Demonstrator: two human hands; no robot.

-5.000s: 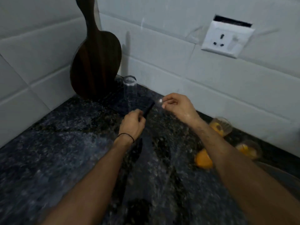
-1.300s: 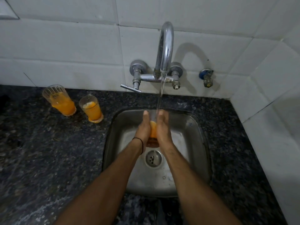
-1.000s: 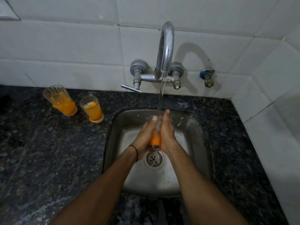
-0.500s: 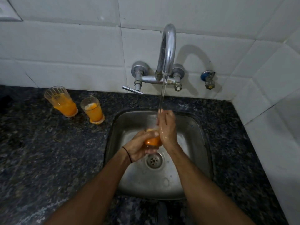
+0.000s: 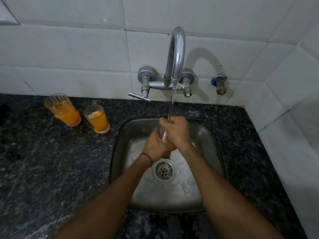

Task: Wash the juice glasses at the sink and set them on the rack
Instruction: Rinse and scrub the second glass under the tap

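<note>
Here the clear glass (image 5: 163,135), wet, shows between both hands.

A home kitchen: steel sink (image 5: 120,152), wall tap (image 5: 175,54), granite counter (image 5: 51,161), white tiles (image 5: 69,49).

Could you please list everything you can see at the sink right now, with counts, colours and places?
juice glasses: two, clear with orange juice, on the counter left of the sink
glass: one, clear, gripped by both hands under the stream
tap: one, chrome, on the wall, running
valve: one, blue-topped, right of the tap
sink: one, steel
counter: one, dark speckled stone
wall tiles: white, behind
left hand: grips the glass low
right hand: grips it above
</note>
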